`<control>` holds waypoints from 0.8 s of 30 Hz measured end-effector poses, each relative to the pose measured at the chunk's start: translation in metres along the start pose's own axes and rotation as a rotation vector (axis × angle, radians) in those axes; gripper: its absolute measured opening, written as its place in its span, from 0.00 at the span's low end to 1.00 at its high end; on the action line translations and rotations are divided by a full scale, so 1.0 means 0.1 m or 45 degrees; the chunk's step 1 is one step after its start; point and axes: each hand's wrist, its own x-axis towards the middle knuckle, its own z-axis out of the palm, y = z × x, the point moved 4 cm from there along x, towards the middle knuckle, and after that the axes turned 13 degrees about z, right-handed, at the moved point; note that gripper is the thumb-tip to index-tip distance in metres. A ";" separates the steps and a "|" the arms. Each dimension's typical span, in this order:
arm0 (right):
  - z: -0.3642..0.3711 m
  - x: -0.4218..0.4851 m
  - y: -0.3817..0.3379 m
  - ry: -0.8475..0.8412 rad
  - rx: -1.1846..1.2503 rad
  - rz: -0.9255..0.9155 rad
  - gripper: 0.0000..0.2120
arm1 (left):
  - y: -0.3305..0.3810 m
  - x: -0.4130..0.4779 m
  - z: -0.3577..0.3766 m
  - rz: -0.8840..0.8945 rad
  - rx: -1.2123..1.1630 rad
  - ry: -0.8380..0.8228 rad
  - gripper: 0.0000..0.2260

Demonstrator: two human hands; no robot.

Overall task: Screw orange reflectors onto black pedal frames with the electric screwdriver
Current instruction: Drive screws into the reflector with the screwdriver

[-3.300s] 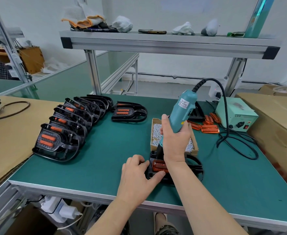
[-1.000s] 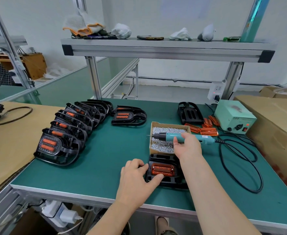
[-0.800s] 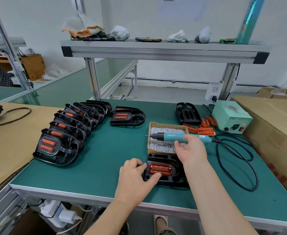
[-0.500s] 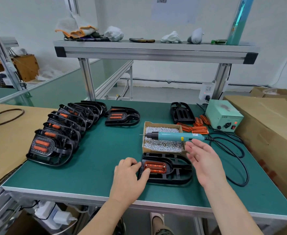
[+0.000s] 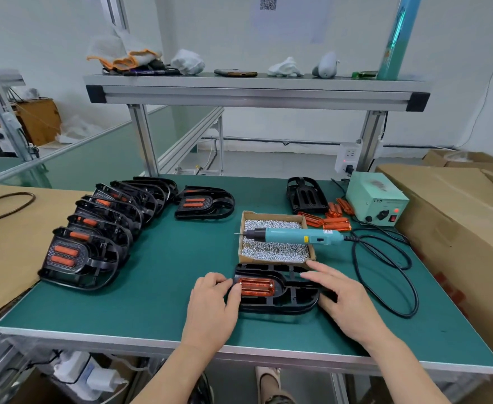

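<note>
A black pedal frame lies flat near the table's front edge, with an orange reflector seated in its left half. My left hand grips the frame's left end, its thumb by the reflector. My right hand rests with straight, spread fingers over the frame's right end. The teal electric screwdriver lies unheld across a cardboard box of screws just behind the frame. Loose orange reflectors lie behind the box, next to an empty black frame.
A row of pedals with reflectors stands at the left, and one more pedal lies behind. The green power supply and looped black cable occupy the right. A big cardboard box borders the table's right side.
My right hand laid the screwdriver across the screw box, let it go and came down to the pedal frame's right end. My left hand stayed on the left end.
</note>
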 end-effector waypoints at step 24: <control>0.62 0.40 -0.17 -0.164 0.843 0.408 0.08 | -0.16 0.00 -0.14 -0.457 -0.354 0.389 0.15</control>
